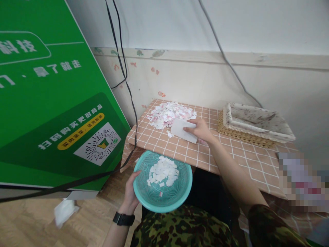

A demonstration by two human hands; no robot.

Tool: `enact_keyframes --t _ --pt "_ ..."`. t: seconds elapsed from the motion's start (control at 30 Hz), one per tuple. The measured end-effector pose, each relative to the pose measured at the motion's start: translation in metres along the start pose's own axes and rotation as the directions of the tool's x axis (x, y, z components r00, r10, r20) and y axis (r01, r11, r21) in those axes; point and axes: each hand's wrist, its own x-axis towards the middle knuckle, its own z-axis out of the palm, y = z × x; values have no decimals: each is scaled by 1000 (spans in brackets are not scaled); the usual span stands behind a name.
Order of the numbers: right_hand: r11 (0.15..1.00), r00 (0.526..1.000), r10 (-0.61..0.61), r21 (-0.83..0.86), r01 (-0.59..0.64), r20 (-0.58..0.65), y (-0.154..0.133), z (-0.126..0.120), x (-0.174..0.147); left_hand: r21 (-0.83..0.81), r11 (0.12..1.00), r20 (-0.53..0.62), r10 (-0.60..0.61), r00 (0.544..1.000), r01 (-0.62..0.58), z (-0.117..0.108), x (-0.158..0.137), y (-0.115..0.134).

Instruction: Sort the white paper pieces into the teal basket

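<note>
My left hand grips the rim of a teal plastic basket at its left side, below the table's front edge. Small white paper scraps lie in a heap inside the basket. My right hand is closed on a white card, fingers over its right end. The card is tilted over the tabletop, with its left end near a pile of white and pink paper scraps. A few loose scraps lie by the card's lower left edge.
A checked brown cloth covers the table against the wall. A cloth-lined wicker basket stands at its right. The green panel fills the left, with black cables hanging before it. A white plastic bag lies on the floor.
</note>
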Motion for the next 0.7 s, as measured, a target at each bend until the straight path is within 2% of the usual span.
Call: enact_keyframes --t 0.2,0.7 --pt "998 999 3 -64 -6 -44 -1 -1 0 5 1000 -17 9 1000 -9 -4 4 -1" --pt "1000 1000 20 15 -20 9 0 2 0 -8 1000 -2 2 1000 -2 -2 2 -1"
